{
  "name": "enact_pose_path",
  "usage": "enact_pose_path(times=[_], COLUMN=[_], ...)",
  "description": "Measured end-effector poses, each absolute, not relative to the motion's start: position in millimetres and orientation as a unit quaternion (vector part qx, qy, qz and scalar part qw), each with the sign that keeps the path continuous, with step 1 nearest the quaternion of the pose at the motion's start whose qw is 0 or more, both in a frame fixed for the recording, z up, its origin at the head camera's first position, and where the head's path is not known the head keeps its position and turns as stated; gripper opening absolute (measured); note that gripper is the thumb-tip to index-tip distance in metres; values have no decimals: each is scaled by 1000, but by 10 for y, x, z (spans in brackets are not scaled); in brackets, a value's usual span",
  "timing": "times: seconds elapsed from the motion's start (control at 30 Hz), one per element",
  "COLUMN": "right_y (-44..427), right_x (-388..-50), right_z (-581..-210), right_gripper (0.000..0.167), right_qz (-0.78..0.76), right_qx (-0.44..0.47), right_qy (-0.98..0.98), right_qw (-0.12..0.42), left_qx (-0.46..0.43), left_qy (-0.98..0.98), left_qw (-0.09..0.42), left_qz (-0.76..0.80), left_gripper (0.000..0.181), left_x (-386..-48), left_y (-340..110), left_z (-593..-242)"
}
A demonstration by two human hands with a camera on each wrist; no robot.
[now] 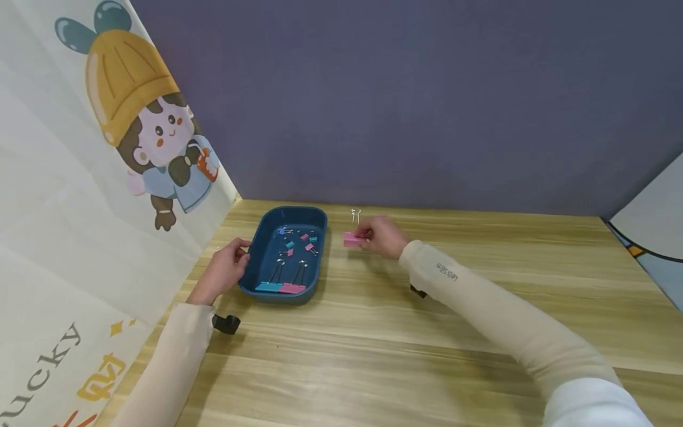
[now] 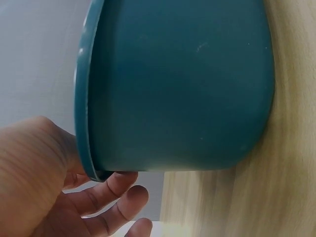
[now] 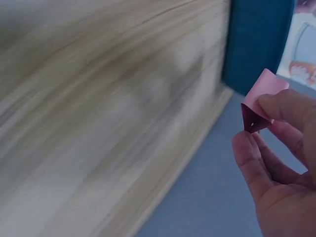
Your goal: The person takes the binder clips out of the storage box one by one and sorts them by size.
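Note:
A large pink binder clip is pinched in my right hand, raised over the table to the right of a dark blue tray. Its silver wire handles stand up in the head view; the right wrist view shows the pink body between thumb and fingers. My left hand holds the tray's left rim, its fingers outside against the wall; the thumb is mostly hidden. Inside lie a large teal binder clip, a large pink one and several small clips.
The wooden table meets a grey-blue panel at its back edge. A white printed curtain hangs close along the left side. Another pale printed sheet is at the far right. Black wrist cameras jut below both wrists.

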State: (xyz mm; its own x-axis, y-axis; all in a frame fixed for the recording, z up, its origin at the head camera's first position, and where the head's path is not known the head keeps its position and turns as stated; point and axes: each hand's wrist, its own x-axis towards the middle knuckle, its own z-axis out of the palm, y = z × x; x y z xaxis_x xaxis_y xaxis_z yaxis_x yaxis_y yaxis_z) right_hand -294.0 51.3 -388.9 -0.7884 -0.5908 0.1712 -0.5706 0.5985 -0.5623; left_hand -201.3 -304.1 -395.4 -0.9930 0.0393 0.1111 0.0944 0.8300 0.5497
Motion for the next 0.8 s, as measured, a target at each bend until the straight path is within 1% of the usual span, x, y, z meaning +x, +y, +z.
enact_pose_path(times=[0.37,0.8], right_y=[780,855], right_x=[-3052,-3153], right_z=[-4221,-4291], right_gripper=[16,13], right_qz=[-310,-312], right_qx=[-287,-252], right_qy=[906,915], right_qw=[31,50], left_qx=[-33,-45], left_qy=[-956,-955], left_qw=[50,60], left_qz=[-287,-287], left_gripper=[30,30], left_x=[-1996,-2002], left_y=[-3075,-3062], left_z=[-3971,-3999])
